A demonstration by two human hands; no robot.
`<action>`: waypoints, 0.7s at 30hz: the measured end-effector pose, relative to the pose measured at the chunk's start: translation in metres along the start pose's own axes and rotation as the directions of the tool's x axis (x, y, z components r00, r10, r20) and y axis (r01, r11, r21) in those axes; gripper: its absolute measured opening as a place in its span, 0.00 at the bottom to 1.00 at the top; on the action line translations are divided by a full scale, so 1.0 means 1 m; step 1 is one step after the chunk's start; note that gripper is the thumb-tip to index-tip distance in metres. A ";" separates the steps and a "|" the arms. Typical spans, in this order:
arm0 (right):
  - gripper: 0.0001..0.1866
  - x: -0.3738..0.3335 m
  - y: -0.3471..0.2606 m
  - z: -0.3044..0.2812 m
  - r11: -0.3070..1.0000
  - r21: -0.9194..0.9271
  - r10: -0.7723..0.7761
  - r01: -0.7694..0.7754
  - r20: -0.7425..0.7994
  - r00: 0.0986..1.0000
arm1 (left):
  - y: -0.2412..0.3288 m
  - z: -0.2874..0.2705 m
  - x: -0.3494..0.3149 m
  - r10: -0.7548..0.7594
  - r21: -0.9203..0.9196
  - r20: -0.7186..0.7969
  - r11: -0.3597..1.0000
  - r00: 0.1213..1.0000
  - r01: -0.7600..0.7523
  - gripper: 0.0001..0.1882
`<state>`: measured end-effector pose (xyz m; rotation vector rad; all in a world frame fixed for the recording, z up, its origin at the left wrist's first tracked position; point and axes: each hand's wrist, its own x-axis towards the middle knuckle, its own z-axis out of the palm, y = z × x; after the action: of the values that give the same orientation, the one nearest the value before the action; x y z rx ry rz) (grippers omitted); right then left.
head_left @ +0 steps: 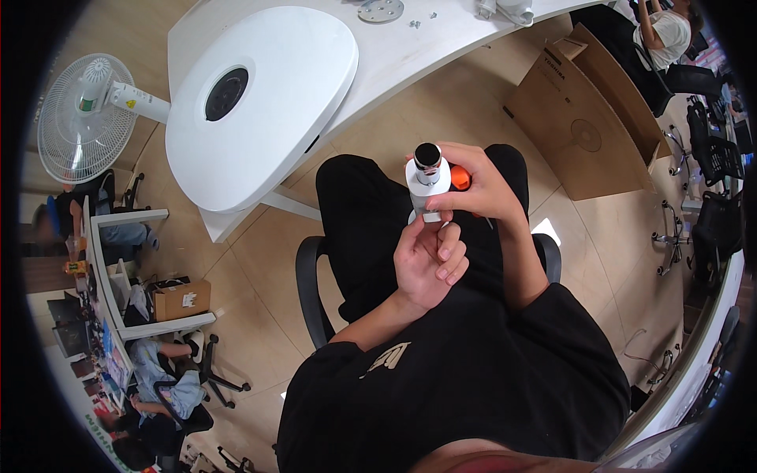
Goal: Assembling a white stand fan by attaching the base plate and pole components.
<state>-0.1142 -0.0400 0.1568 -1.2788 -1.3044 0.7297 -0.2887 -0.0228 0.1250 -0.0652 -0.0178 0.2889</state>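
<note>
In front of my lap, my right hand [481,185] is closed round a white part with a shiny dark cylindrical end [426,185], which points up. An orange-ended tool [460,177] shows between that palm and the white part; the rest of it is mostly hidden by the hand. From below, my left hand [430,264] meets the lower end of the white part with its thumb and forefinger, the other fingers loosely curled. Ahead to the left, a large white rounded base [264,102] with a dark round centre lies on the white table, apart from both hands.
A white table [410,55] carries a round metal plate [381,10] and small metal pieces [415,24]. A white fan [87,118] stands at the left. An open cardboard box [587,126] is on the floor to the right. Chair armrests [310,292] flank me; other people sit farther off.
</note>
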 end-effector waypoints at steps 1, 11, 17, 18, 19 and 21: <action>0.29 0.000 0.000 0.000 1.000 -0.006 -0.003 0.003 0.005 1.000 | 0.000 0.000 0.000 0.000 0.025 -0.026 1.000 1.000 0.000 0.24; 0.28 0.001 0.000 -0.001 0.998 0.002 -0.057 0.057 -0.001 0.998 | -0.006 0.004 -0.026 0.322 0.937 0.252 0.155 0.913 -0.313 0.23; 0.28 -0.001 -0.005 -0.001 0.998 -0.012 -0.057 0.058 0.021 0.998 | 0.070 0.046 0.017 0.520 0.817 0.568 -0.450 0.638 -0.361 0.20; 0.28 -0.001 -0.005 -0.001 0.999 -0.012 -0.031 0.031 0.024 0.999 | 0.078 0.055 0.024 0.393 0.752 0.601 -0.574 0.696 -0.325 0.24; 0.28 -0.002 -0.006 -0.001 0.999 -0.017 -0.040 0.041 0.030 0.999 | 0.082 0.063 0.031 0.294 0.691 0.556 -0.683 0.777 -0.237 0.28; 0.30 -0.002 -0.005 0.000 0.998 0.013 -0.065 0.064 0.009 0.998 | 0.077 0.072 0.044 0.190 0.668 0.550 -0.685 0.814 -0.292 0.18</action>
<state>-0.1157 -0.0436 0.1612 -1.2190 -1.3409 0.6982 -0.2704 0.0682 0.1916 2.1624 0.2610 0.9370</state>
